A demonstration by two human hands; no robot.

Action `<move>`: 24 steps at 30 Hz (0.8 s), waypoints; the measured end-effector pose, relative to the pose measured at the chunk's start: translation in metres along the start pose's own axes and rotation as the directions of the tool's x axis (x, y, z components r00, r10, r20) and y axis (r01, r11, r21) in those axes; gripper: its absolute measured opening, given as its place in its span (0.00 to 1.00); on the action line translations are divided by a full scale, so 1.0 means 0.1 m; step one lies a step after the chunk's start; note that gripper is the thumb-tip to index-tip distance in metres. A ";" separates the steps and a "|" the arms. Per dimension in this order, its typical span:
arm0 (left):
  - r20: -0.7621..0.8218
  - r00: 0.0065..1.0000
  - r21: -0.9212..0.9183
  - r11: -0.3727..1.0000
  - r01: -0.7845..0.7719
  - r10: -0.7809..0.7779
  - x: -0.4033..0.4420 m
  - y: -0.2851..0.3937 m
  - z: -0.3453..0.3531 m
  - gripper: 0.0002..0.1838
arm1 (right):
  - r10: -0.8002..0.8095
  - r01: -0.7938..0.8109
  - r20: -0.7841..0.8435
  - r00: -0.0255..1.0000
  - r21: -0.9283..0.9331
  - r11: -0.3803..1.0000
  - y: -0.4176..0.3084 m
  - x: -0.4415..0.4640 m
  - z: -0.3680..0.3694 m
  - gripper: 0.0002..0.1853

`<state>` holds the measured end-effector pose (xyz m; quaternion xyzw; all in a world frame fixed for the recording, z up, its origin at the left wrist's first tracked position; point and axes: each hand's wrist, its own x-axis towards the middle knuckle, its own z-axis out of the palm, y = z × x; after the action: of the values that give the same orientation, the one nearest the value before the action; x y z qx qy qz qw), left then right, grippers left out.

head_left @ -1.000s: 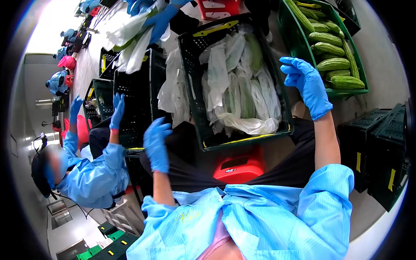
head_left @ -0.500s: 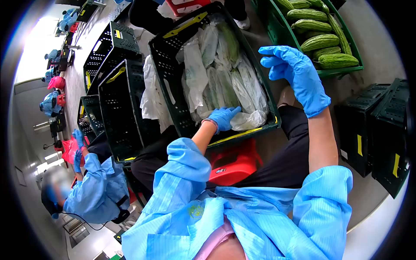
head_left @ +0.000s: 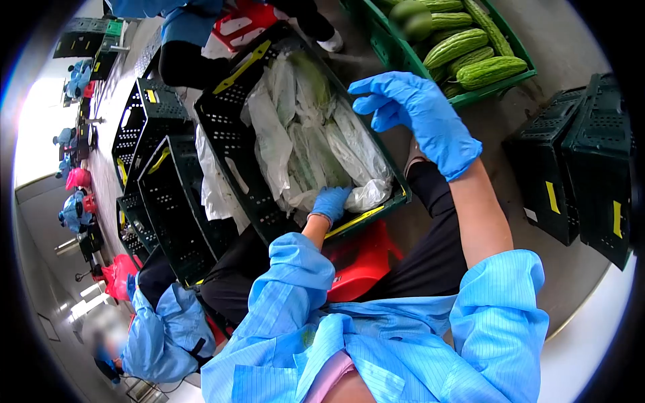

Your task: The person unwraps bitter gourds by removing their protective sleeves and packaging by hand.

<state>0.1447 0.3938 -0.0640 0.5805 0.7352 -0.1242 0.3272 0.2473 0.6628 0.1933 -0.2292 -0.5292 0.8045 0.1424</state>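
A dark crate stands before me, holding several green gourds in thin clear plastic bags. My left hand, in a blue glove, reaches into its near end and touches the bagged gourds; its fingertips are partly hidden against the plastic, so its grip is unclear. Above the crate's right edge, my right hand, gloved too, hangs in the air with curved fingers apart and nothing in them. Beyond it, a green crate is filled with bare bitter gourds.
White plastic bags hang at the crate's left side. Dark crates stand to the left, and two more at right. A red stool is below. One co-worker sits at left; another is beyond the crate.
My left hand has come down from the crate's left side into its near end. My right hand stays raised with fingers curved. The view has turned, so the crates appear further left.
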 end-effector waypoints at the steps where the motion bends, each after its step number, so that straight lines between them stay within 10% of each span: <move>1: 0.008 1.000 -0.006 1.000 0.000 0.000 -0.01 0.02 -0.04 0.24 | -0.007 0.007 0.002 1.000 0.021 1.000 -0.01 0.00 0.02 0.18; 6: 0.018 1.000 -0.098 0.995 0.027 -0.026 -0.19 -0.03 -0.34 0.23 | -0.016 0.016 0.026 1.000 -0.024 1.000 -0.05 0.06 0.05 0.18; 12: -0.330 0.941 -0.516 0.848 -0.118 -0.070 -0.64 -0.44 -0.81 0.28 | 0.076 -0.075 0.017 0.997 -0.052 0.996 -0.07 0.15 0.22 0.16; 15: -0.255 0.934 -0.859 0.501 -0.100 -0.251 -0.99 -0.66 -1.27 0.28 | 0.077 -0.071 0.049 0.996 -0.105 0.992 0.00 0.24 0.36 0.16; 17: -0.234 0.937 -0.972 0.041 -0.232 -0.258 -1.24 -0.93 -1.37 0.27 | 0.082 -0.069 0.095 0.992 -0.130 0.989 0.01 0.27 0.53 0.17; 20: -0.344 0.897 -0.785 -0.439 -0.436 -0.276 -1.63 -1.12 -1.60 0.28 | 0.107 -0.077 0.154 0.982 -0.187 0.979 0.06 0.30 0.79 0.17; 24: -0.375 0.728 -0.586 -0.461 -0.666 -0.574 -2.11 -1.19 -2.10 0.28 | 0.150 -0.092 0.209 0.966 -0.261 0.961 0.22 0.42 1.16 0.16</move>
<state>-0.0135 0.3144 0.2030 0.0268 0.4610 0.8122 0.3564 0.1516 0.5822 0.2025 -0.1840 -0.6237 0.7597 0.0014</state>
